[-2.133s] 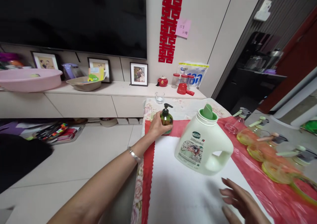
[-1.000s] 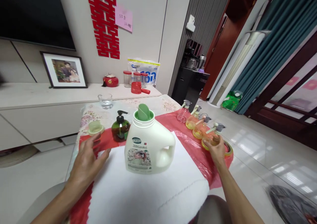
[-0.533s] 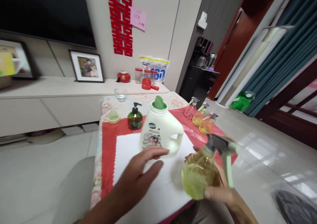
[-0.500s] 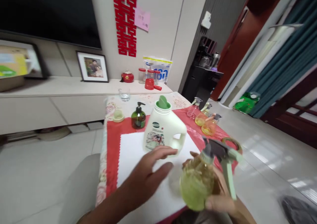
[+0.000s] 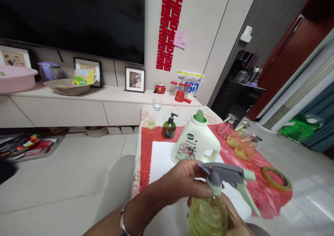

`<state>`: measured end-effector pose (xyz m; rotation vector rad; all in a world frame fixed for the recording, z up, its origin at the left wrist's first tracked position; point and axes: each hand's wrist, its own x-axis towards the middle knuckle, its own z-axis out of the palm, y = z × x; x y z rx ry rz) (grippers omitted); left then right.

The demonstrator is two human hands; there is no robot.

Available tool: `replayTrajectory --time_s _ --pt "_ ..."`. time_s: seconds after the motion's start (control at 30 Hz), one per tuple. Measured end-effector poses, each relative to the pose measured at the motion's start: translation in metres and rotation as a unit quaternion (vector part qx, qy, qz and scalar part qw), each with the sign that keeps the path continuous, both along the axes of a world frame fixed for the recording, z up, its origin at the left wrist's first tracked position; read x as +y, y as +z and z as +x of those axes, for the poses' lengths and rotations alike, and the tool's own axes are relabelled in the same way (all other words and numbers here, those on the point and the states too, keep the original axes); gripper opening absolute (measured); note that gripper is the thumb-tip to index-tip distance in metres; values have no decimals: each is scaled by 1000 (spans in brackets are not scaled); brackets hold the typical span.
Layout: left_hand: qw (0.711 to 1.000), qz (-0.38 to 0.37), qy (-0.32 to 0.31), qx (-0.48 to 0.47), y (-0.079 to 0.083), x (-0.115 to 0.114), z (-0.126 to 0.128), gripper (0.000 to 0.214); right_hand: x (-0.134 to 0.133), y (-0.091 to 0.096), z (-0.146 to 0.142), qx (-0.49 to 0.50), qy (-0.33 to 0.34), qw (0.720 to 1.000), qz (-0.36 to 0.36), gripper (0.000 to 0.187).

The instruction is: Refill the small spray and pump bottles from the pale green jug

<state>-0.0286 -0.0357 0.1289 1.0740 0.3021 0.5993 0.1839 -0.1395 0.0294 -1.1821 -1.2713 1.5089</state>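
The yellow-green spray bottle (image 5: 207,217) stands upright in front of me, with a grey and pale-green trigger head. My right hand (image 5: 235,220) is wrapped round its body from behind and the right. My left hand (image 5: 184,180) is closed at the bottle's neck, its thumb on the collar under the trigger head and the other fingers partly hidden behind. Just beyond my left hand is a white detergent jug (image 5: 194,140), with a green spout in its open mouth. A dark green pump bottle (image 5: 169,129) stands to the jug's left.
A pale cap (image 5: 151,123) and a glass cup (image 5: 157,105) are at the table's far left. Several spray bottles (image 5: 244,149) line the right side, near a tape roll (image 5: 276,178). White paper (image 5: 161,156) lies over a red cloth (image 5: 146,159). Behind runs a low cabinet (image 5: 120,114).
My left hand has moved from open beside the jug to a hold on the spray bottle's neck. My view has turned left, so more of the cabinet shows.
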Motion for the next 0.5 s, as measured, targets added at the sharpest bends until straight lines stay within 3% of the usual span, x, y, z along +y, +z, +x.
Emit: replayTrajectory --time_s 0.07,0.17,0.33,0.5 --pt "998 -28 50 -7 -1 0 2 44 12 6 -14 101 60 993 16 115" --pt "995 -33 88 -15 1 2 0 46 27 19 -28 148 73 986 23 109" --pt "999 9 30 -13 6 5 -5 35 35 36 -30 140 68 986 56 97" --pt "993 -12 115 -24 8 3 4 44 30 52 -28 81 20 995 64 97"
